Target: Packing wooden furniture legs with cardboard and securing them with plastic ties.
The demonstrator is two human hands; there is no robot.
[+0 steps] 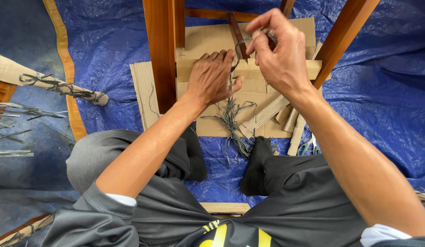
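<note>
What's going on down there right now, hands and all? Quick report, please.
Left hand grip shut on grey cord, pressed to cardboard wrap. Right hand pinching cord's upper end. Wooden leg close left; scissors lie aside.

Person wearing a dark grey sweatshirt with sleeves pushed up past the elbows, white inner cuffs showing, a yellow and white print showing on the chest, dark grey trousers, black socks, bare forearms.

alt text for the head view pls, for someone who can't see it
Seen from above, a seated person's right hand pulls a grey strand up while the left hand presses its frayed bundle against cardboard wrapped on a wooden frame, over a blue tarp.
</note>
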